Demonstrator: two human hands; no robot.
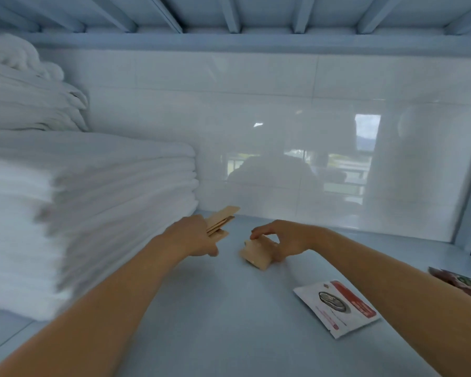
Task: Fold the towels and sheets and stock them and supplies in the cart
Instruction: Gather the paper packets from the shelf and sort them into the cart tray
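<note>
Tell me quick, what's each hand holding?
Left hand: grips a few flat tan packets.
Right hand: fingers curled on a small tan packet stack on the shelf.

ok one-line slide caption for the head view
Left hand holds tan packets; right hand grips another stack beside folded towels.

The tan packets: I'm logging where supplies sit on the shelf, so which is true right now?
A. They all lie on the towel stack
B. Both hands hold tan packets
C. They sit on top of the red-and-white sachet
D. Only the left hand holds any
B: the left hand grips a fanned bunch of tan packets, and the right hand pinches a second bunch resting on the shelf, apart from the sachet.
</note>
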